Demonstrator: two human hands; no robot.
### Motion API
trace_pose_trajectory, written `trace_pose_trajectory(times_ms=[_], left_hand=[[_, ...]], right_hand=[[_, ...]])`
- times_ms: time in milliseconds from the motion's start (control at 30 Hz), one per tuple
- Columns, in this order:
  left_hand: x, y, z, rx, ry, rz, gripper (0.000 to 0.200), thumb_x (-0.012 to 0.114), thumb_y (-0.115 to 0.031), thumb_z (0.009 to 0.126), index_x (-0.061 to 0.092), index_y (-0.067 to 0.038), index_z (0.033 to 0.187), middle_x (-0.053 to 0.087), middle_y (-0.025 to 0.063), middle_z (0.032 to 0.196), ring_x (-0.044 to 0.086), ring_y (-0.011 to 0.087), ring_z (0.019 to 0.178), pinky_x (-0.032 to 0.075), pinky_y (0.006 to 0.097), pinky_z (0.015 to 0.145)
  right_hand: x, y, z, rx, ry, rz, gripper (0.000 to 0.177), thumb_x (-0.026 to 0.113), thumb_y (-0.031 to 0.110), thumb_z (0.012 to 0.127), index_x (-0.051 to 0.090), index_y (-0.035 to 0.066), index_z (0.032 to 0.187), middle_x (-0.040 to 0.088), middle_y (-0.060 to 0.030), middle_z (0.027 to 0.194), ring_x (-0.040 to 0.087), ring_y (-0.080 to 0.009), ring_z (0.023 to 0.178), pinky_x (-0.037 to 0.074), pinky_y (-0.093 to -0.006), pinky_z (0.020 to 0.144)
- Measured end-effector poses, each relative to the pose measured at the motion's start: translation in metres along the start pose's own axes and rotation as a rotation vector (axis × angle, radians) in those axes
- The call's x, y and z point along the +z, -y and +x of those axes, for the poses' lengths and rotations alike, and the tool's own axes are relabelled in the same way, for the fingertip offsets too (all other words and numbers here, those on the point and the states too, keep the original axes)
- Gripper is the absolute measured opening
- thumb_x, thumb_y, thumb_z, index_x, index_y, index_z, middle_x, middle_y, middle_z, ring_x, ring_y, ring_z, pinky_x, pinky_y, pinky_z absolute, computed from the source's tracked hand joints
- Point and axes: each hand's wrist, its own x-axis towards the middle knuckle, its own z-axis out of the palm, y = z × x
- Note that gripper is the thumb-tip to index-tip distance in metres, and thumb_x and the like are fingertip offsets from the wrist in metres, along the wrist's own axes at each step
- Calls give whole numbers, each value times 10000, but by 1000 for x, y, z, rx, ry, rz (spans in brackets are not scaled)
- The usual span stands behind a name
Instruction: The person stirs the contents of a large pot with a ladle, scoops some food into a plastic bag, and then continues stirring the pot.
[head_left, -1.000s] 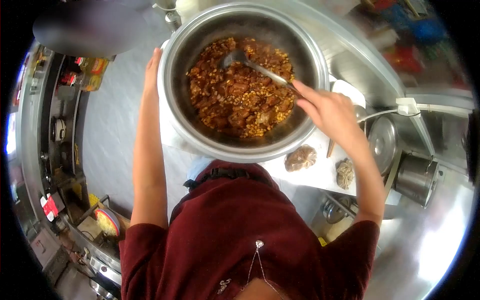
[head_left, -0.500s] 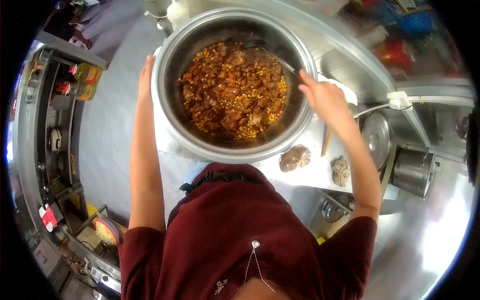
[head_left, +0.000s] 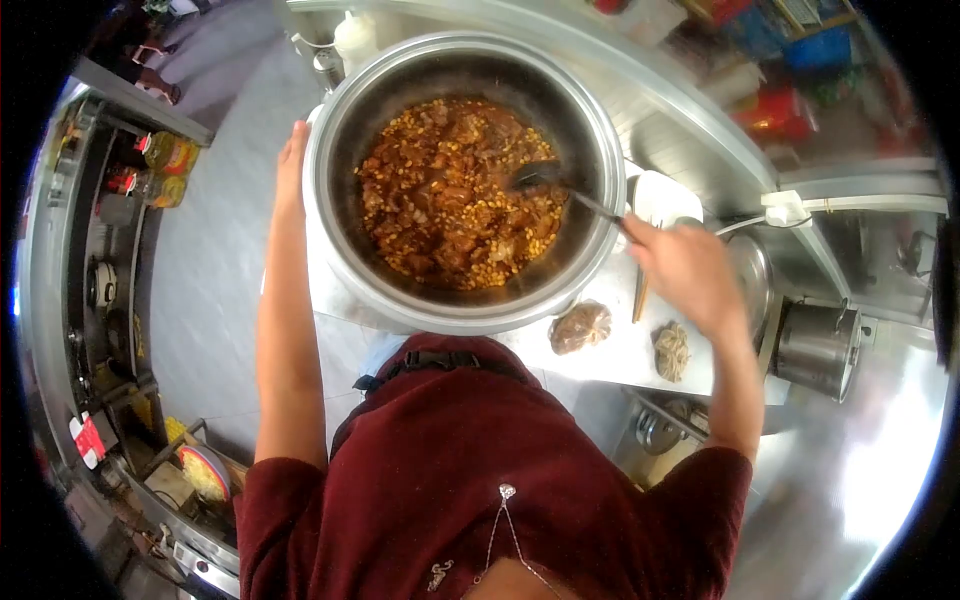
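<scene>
A large, deep metal pot [head_left: 470, 310] stands in front of me, holding a brown stew [head_left: 450, 200] of meat chunks and yellow beans. My right hand [head_left: 680, 265] is closed round the handle of a cooking spoon [head_left: 595, 205] that reaches over the pot's right rim. The spoon's dark head rests in the stew, right of the middle, partly sunk. My left hand [head_left: 290, 165] lies along the outside of the pot at its left rim, fingers stretched out. The thumb and palm of that hand are hidden.
Two tied bags [head_left: 582, 328] [head_left: 672, 352] and chopsticks [head_left: 640, 295] lie on the white table right of the pot. Behind are a white tray [head_left: 665, 197] and a squeeze bottle [head_left: 355, 40]. A lidded steel pot [head_left: 820, 348] stands far right; oil bottles [head_left: 170, 155] fill a left shelf.
My right hand has moved down and slightly right. The spoon's head has come from the pot's far side toward me. My left hand stays at the rim.
</scene>
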Motion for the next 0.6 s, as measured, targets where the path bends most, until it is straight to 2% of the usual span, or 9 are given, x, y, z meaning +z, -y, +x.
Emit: trace_pose_trajectory(times_ms=[33, 167, 267, 367, 467, 500, 600], left_hand=[[-2, 3, 3, 9, 7, 1, 730, 449, -592, 847, 452, -8, 1286, 482, 185, 1275, 460, 277, 1177, 327, 348, 1005], [-5, 2, 3, 44, 8, 22, 730, 451, -590, 847, 451, -8, 1287, 483, 184, 1275, 463, 276, 1173, 327, 346, 1004], [5, -12, -12, -20, -154, 144, 734, 462, -588, 844, 459, 5, 1276, 490, 183, 1266, 473, 266, 1157, 330, 334, 998], [9, -18, -16, -95, -130, 83, 743, 462, -593, 842, 458, 10, 1276, 479, 186, 1278, 456, 267, 1176, 318, 338, 1007], [7, -20, -18, 4, -119, 161, 741, 456, -592, 844, 457, 10, 1277, 478, 189, 1278, 442, 279, 1191, 314, 343, 1011], [6, -17, -16, 10, -123, 151, 743, 455, -594, 844, 456, 10, 1277, 478, 191, 1278, 441, 282, 1193, 314, 344, 1011], [4, -11, -12, -2, -130, 126, 749, 453, -598, 842, 456, 11, 1277, 476, 197, 1279, 438, 289, 1196, 315, 345, 1011]], right_hand=[[18, -3, 15, -8, 28, -29, 265, 547, 232, 845, 588, 76, 1055, 611, -157, 653, 618, -330, 690, 487, -419, 630], [13, -9, 23, 15, -37, 85, 298, 543, 237, 852, 592, 96, 1110, 607, -185, 662, 611, -345, 644, 491, -438, 645], [21, -3, 28, 10, -76, 95, 308, 537, 251, 860, 588, 107, 1127, 616, -172, 668, 613, -347, 640, 496, -440, 648], [51, 9, 56, 25, -87, 61, 338, 546, 278, 858, 582, 122, 1155, 627, -161, 710, 613, -323, 666, 480, -409, 645], [38, 8, 58, 98, -57, 104, 346, 542, 279, 864, 576, 118, 1169, 632, -171, 717, 619, -315, 664, 486, -391, 655], [46, -4, 57, -1, -150, 107, 357, 528, 264, 872, 544, 136, 1205, 626, -166, 672, 630, -323, 655, 505, -412, 620], [44, -5, 65, -62, -251, 128, 369, 532, 280, 870, 540, 149, 1214, 612, -148, 647, 620, -312, 626, 499, -409, 598]])
